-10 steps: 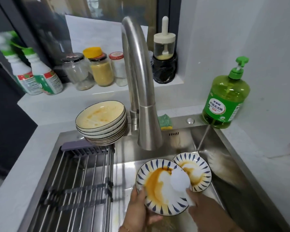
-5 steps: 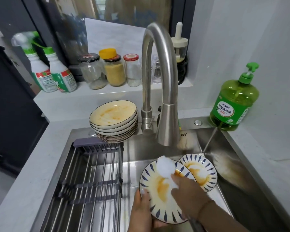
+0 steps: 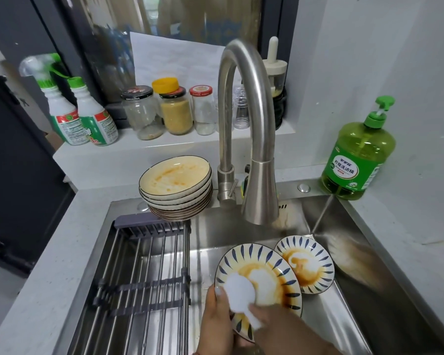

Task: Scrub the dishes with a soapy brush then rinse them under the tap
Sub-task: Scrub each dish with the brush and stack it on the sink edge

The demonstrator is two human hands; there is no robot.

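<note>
Blue-patterned plates (image 3: 267, 275), two; hands, two.

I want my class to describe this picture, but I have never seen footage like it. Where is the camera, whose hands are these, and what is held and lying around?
There is no machine here. The camera sits on a person's head and looks down at their own two hands over a steel sink.

The left hand grips the rim of a blue-striped plate smeared with orange sauce. The right hand holds a white scrubber against that plate.

A second striped plate, also stained, lies behind it in the sink. A stack of dirty cream plates stands at the sink's back edge, left of the tap, from which no water is seen running. A drying rack spans the sink's left side. A green soap bottle stands at the right corner; jars and spray bottles line the sill.
</note>
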